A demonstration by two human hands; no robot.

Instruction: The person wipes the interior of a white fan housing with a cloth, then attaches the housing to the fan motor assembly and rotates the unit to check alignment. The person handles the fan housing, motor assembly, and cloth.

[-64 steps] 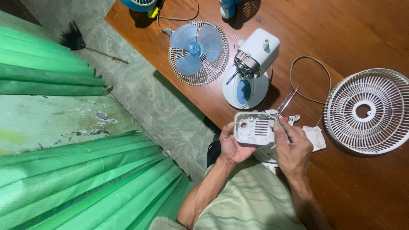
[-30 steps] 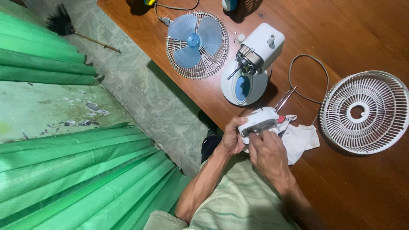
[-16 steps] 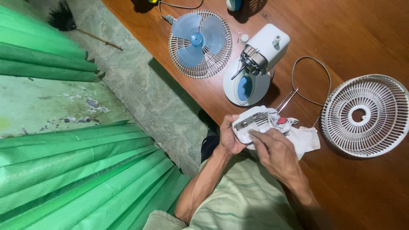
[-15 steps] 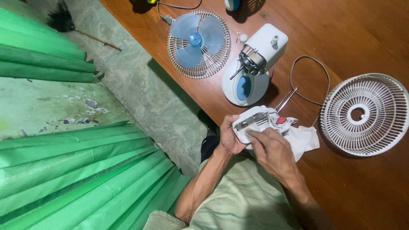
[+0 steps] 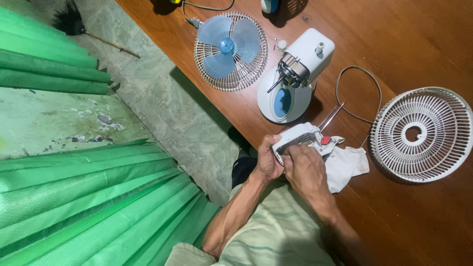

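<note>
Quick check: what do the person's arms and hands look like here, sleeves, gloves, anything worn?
Both hands are bare: no gloves, and no rings or watch that I can make out on the left hand or right hand. Forearms are uncovered too. Clothing visible is a pale green striped garment.

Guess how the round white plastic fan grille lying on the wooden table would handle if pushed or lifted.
The round white plastic fan grille lies flat on the wooden table, so it would probably slide rather than roll or tip. Its thin open ribs suggest it is light for its size. The slender ribs may flex somewhat, so gripping the outer rim seems safer.
</note>
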